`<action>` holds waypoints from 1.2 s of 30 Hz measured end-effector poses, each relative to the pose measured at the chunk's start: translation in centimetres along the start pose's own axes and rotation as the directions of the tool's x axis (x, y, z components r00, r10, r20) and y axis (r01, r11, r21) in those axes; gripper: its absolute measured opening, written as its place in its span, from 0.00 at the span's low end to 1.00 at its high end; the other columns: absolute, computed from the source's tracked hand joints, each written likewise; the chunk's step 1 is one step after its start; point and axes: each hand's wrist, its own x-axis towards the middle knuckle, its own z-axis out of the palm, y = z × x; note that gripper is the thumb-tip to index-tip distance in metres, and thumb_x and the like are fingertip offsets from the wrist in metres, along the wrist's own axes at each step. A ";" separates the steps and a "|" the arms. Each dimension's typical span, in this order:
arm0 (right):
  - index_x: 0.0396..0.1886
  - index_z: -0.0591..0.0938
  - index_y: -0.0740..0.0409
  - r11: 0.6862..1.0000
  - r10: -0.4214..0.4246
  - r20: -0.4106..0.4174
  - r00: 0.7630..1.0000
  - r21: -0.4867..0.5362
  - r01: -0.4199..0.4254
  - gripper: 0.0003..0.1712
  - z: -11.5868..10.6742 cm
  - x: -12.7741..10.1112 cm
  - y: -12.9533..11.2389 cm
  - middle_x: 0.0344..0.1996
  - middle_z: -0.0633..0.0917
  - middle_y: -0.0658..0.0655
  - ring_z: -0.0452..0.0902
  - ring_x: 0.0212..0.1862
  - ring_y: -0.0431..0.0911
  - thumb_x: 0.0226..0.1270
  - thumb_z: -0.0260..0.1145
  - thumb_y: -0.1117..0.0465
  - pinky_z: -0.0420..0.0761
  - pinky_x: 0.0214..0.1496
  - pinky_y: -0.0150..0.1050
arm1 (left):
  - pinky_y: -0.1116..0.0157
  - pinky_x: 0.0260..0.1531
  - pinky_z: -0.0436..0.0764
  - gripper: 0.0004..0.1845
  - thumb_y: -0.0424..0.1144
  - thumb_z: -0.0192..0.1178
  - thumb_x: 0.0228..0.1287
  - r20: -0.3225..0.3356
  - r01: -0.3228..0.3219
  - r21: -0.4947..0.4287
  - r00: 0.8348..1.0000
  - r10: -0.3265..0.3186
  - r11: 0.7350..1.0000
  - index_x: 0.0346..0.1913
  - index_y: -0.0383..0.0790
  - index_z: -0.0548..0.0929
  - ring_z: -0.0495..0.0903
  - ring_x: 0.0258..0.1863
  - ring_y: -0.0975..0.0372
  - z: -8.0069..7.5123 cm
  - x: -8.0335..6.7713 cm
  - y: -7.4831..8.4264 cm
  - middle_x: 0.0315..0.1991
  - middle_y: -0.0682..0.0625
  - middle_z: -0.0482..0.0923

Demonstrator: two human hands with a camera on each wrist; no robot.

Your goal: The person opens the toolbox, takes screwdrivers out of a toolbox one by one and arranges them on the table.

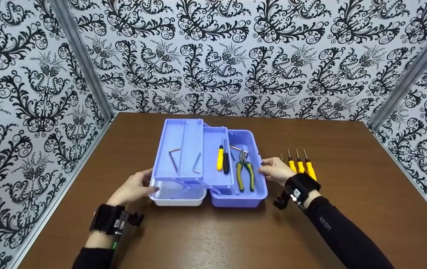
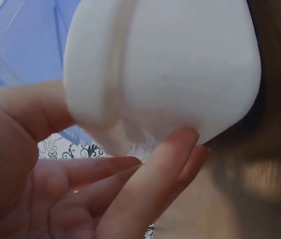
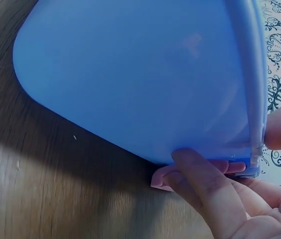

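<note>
A lavender toolbox [image 1: 239, 202] stands unfolded on the table, its white lid [image 1: 178, 202] swung out to the left. My left hand [image 1: 133, 188] grips the lid's left side, the thumb over the rim and fingers against the outer wall. At the box's right side, my right hand [image 1: 277, 170] holds the wall, thumb at the rim and fingers near a pink latch [image 3: 162, 179]. Hex keys [image 1: 173, 160] lie in the raised upper tray [image 1: 191, 149]. One yellow-handled screwdriver [image 1: 220, 160] and a black-handled one [image 1: 226, 164] lie in the lower tray. Green-and-yellow pliers [image 1: 240, 177] are in the deep bin.
Several yellow-handled screwdrivers [image 1: 310, 171] lie in a row on the brown table [image 1: 213, 235], just beyond my right hand. Patterned panels [image 1: 221, 56] close off the back and both sides.
</note>
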 end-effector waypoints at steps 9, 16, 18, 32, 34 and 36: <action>0.66 0.65 0.83 1.000 -0.003 0.001 1.000 0.006 0.003 0.30 0.5 0.4 -0.2 0.51 0.83 0.67 0.82 0.45 0.41 0.65 0.55 0.72 0.84 0.48 0.34 | 0.59 0.49 0.84 0.30 0.37 0.58 0.67 0.035 -0.042 0.049 0.999 0.041 0.998 0.69 0.24 0.67 0.83 0.52 0.44 -0.5 -0.3 0.1 0.58 0.29 0.78; 0.63 0.68 0.83 0.993 -0.015 -0.046 0.999 -0.116 0.010 0.28 0.8 0.2 -0.7 0.45 0.85 0.66 0.80 0.39 0.41 0.65 0.56 0.71 0.82 0.40 0.29 | 0.46 0.71 0.63 0.27 0.45 0.44 0.79 -0.257 0.037 0.085 0.966 -0.014 0.996 0.70 0.28 0.66 0.66 0.69 0.41 -0.8 0.2 1.2 0.70 0.34 0.66; 0.64 0.68 0.81 0.942 -0.100 -0.063 0.993 -0.327 0.074 0.30 1.1 0.0 -1.2 0.51 0.83 0.71 0.82 0.45 0.47 0.64 0.59 0.70 0.83 0.47 0.35 | 0.47 0.72 0.63 0.27 0.44 0.42 0.80 -0.300 0.013 -0.020 0.954 -0.018 1.000 0.71 0.30 0.65 0.64 0.71 0.42 -0.7 0.4 1.6 0.72 0.36 0.64; 0.72 0.68 0.56 0.299 -0.319 0.332 0.888 -0.854 0.426 0.27 9.9 0.7 -7.9 0.74 0.63 0.63 0.47 0.77 0.66 0.76 0.53 0.59 0.48 0.76 0.67 | 0.79 0.52 0.76 0.24 0.34 0.50 0.76 -0.338 -0.088 -0.179 0.941 0.023 0.980 0.71 0.34 0.67 0.76 0.63 0.49 -0.1 1.1 2.8 0.69 0.38 0.70; 0.73 0.68 0.56 0.254 -0.299 0.390 0.871 -0.848 0.466 0.27 10.4 1.0 -8.0 0.74 0.65 0.61 0.49 0.77 0.66 0.76 0.52 0.59 0.50 0.75 0.69 | 0.78 0.51 0.77 0.23 0.33 0.50 0.76 -0.345 -0.098 -0.167 0.938 0.035 0.981 0.70 0.33 0.68 0.78 0.61 0.48 0.0 1.1 2.9 0.67 0.37 0.71; 0.72 0.69 0.55 0.230 -0.288 0.416 0.863 -0.844 0.484 0.26 10.6 1.3 -8.0 0.73 0.67 0.59 0.50 0.77 0.65 0.77 0.51 0.60 0.52 0.73 0.70 | 0.77 0.49 0.78 0.23 0.33 0.51 0.75 -0.341 -0.102 -0.164 0.939 0.041 0.981 0.70 0.33 0.69 0.80 0.58 0.48 0.0 1.2 2.9 0.66 0.37 0.73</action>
